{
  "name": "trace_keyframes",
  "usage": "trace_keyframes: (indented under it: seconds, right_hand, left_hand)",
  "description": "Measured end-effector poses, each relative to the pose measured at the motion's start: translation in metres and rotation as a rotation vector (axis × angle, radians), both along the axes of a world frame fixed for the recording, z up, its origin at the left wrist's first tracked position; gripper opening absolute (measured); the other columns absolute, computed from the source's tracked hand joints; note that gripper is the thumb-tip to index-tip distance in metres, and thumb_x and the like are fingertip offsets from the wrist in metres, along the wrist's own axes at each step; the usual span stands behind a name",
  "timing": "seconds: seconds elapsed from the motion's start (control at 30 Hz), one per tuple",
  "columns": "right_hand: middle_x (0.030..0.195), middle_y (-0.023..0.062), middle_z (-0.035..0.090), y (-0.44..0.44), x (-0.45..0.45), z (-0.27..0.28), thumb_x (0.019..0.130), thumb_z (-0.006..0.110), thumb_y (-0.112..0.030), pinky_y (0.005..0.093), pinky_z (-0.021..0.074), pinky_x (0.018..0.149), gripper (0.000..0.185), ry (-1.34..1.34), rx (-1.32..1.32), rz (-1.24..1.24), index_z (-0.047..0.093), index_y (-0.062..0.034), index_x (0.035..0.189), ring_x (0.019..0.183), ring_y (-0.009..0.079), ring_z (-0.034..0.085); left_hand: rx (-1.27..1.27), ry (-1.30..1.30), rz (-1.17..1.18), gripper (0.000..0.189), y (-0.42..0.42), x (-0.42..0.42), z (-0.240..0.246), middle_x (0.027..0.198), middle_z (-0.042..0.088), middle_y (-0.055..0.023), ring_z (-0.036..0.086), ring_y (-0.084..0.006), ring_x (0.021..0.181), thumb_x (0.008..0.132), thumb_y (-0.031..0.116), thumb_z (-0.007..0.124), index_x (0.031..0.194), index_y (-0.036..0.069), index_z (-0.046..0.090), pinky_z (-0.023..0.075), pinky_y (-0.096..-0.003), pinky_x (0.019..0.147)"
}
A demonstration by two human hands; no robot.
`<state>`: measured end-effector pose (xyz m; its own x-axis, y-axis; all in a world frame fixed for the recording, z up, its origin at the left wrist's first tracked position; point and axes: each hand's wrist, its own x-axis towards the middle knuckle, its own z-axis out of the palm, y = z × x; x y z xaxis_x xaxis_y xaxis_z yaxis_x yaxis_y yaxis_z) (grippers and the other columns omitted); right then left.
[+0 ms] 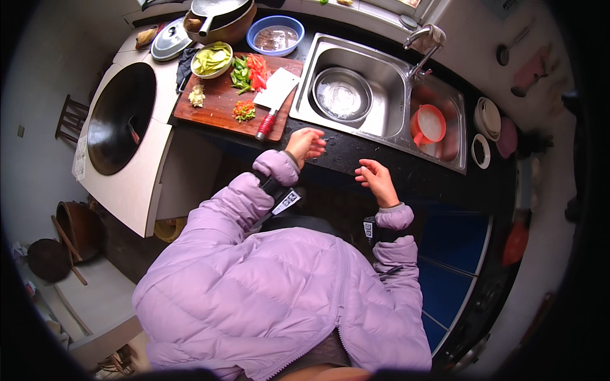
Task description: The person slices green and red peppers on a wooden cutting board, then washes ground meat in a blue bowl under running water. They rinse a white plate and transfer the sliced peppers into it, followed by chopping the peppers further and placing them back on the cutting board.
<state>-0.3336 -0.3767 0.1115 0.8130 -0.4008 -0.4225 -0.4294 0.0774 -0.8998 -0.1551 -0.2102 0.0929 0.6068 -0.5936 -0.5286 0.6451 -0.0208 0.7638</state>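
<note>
My left hand (305, 146) is raised near the counter's front edge, empty, with its fingers loosely bent and apart. Closest to it is the red handle of a cleaver (278, 95), whose blade lies flat on a wooden cutting board (209, 112). My right hand (376, 181), also empty, hovers before the sink with its fingers apart. On the board are sliced green peppers (242, 75), red pepper pieces (257, 71), minced garlic (196, 95) and a diced red-and-green heap (244, 111). A bowl of pale green slices (212, 59) stands at the board's far left corner.
Right of the board, a steel double sink (405, 138) holds a metal basin (343, 94) and a red dipper (428, 125). A blue basin of water (275, 35) stands behind. To the left is a large wok (122, 119). Stacked bowls (487, 119) sit at the right.
</note>
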Motion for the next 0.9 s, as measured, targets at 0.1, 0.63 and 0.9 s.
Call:
trace_keyframes:
  seconds: [0.1,0.63,0.9]
  right_hand:
    - [0.091,0.0045,0.062,-0.027,0.000,0.003,0.088,0.053,-0.016,0.0206,0.0438,0.062,0.028,0.029,-0.017,0.006,0.053,-0.0039,0.114,0.075,0.0095,0.059]
    - [0.094,0.0081,0.062,-0.228,-0.038,0.045,0.090,0.051,-0.017,0.0195,0.0462,0.063,0.030,-0.075,0.078,-0.026,0.050,-0.0028,0.116,0.077,0.0114,0.061]
    - [0.090,0.0063,0.063,-0.368,-0.106,0.021,0.090,0.050,-0.016,0.0175,0.0480,0.060,0.026,-0.118,0.171,-0.053,0.051,-0.0034,0.113,0.073,0.0104,0.062]
  left_hand:
    - [-0.027,0.003,-0.073,0.022,-0.052,0.005,0.011,0.080,0.062,-0.0075,0.062,-0.0176,0.068,0.082,0.010,0.045,0.100,0.006,0.057,0.0507,-0.0269,0.060]
    - [-0.223,0.028,-0.129,0.022,-0.307,-0.057,0.049,0.076,0.061,-0.0074,0.059,-0.0155,0.061,0.078,0.005,0.045,0.098,0.005,0.054,0.0500,-0.0263,0.056]
    - [-0.098,0.099,0.010,0.018,-0.430,-0.164,0.023,0.077,0.060,-0.0071,0.059,-0.0158,0.063,0.080,0.006,0.044,0.095,0.006,0.054,0.0495,-0.0261,0.059]
